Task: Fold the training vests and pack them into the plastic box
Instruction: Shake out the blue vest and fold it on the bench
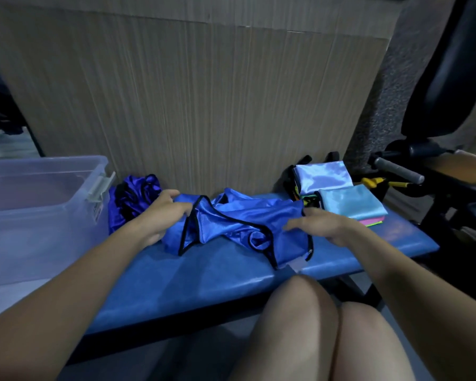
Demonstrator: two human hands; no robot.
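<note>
Head view: hands (165, 213) gripping vest (239, 226).

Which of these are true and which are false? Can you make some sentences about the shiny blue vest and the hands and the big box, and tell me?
1. The left hand grips the blue vest. True.
2. The blue vest is already folded flat. False: it lies crumpled on the blue bench.
3. The plastic box sits at the left end of the bench. True.
4. The right hand is holding a pair of scissors. False: its fingers are spread out flat over the vest, holding no tool.
5. Folded vests are stacked on the right of the bench. True.
6. The plastic box is full of vests. False: no vests show through its clear walls.
</note>
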